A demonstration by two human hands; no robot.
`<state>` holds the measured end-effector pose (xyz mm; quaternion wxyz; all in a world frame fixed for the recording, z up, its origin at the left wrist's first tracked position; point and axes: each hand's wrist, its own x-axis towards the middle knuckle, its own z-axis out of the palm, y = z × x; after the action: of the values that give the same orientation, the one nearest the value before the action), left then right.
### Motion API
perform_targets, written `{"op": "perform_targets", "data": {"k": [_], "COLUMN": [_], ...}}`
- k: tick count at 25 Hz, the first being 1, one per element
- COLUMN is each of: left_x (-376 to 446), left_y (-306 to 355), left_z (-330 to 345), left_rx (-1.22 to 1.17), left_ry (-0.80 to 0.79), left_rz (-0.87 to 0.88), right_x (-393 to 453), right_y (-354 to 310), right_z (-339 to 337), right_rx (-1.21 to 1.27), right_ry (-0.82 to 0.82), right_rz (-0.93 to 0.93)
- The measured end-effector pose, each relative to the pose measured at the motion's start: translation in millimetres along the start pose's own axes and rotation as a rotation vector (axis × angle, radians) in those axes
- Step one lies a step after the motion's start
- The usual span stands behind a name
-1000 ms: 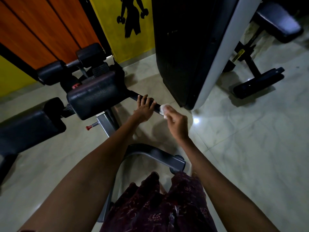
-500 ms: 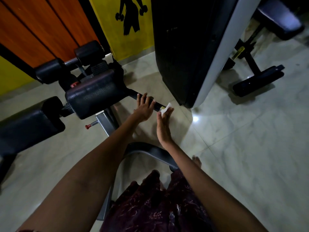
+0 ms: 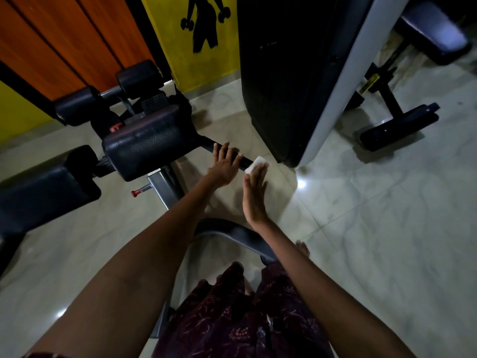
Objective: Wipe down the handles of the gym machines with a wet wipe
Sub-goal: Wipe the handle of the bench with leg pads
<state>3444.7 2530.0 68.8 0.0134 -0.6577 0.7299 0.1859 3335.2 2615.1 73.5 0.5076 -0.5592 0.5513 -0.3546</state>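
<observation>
Presently I observe the left hand [image 3: 224,168] resting on the black handle [image 3: 244,159], fingers draped over it. The right hand [image 3: 254,195], fingers straight, presses the wet wipe [image 3: 254,164] against the handle's end

The wipe [image 3: 254,164] is white against the black handle [image 3: 240,161]. The seat pad [image 3: 147,146] is black with a pebbled grain. The wall [image 3: 170,29] is yellow with a black figure [image 3: 204,21] painted on it, beside orange-brown wooden panels [image 3: 64,40]. The floor [image 3: 374,215] is pale, marbled tile. The skirt [image 3: 232,319] is dark maroon with a faint floral print.
</observation>
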Motion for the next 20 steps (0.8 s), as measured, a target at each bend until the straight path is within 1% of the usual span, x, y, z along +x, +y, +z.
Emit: {"op": "perform_targets", "data": {"k": [1,3,5,6,7,8,9,10,11,13,15,19,20], "left_x": [-2.3,-1.3,-1.6,-0.5,-0.3,2.8,3.8,7.0,7.6,9.3,3.2,-42.3,-54.9], "left_y": [0.9,-0.8,0.4,0.4,0.2,-3.0,-5.4,-8.5,-8.8,-10.6,-10.1,7.5,12.2], "left_z": [-1.6,0.6,-0.6,1.2,1.8,4.6,4.8,8.1,8.7,13.0,8.3,-6.0,-5.6], "left_rx": [0.070,0.104,0.025,-0.021,-0.056,-0.096,-0.129,-0.144,-0.130,-0.174,-0.345,-1.013,-1.112], "left_ry": [-0.016,-0.017,-0.018,0.000,0.010,0.017,0.011,0.003,-0.011,-0.013,0.009,0.131,0.122], "left_rz": [0.024,0.021,-0.007,-0.014,-0.007,-0.008,-0.015,-0.025,-0.018,-0.027,-0.083,-0.164,-0.192], "right_x": [7.3,23.0,33.4,34.6,34.2,32.4,31.6,31.8,33.3,32.2,23.7,5.2,3.4], "right_y": [-1.5,-8.4,-6.3,-3.2,-0.4,0.7,0.9,1.6,3.3,4.2,4.0,5.7,4.3], "right_z": [-3.3,-13.8,-22.1,-24.6,-25.5,-26.2,-27.2,-29.8,-33.4,-37.9,-40.7,-47.0,-47.1], "right_rx": [-0.046,-0.096,-0.016,0.098,0.298,0.558,0.827,1.045,1.188,1.316,1.284,0.877,0.774], "right_ry": [0.014,0.067,0.165,0.197,0.196,0.166,0.133,0.118,0.122,0.120,0.093,0.003,-0.039], "right_rz": [-0.024,-0.024,0.059,0.152,0.272,0.381,0.458,0.507,0.545,0.595,0.619,0.612,0.619]}}
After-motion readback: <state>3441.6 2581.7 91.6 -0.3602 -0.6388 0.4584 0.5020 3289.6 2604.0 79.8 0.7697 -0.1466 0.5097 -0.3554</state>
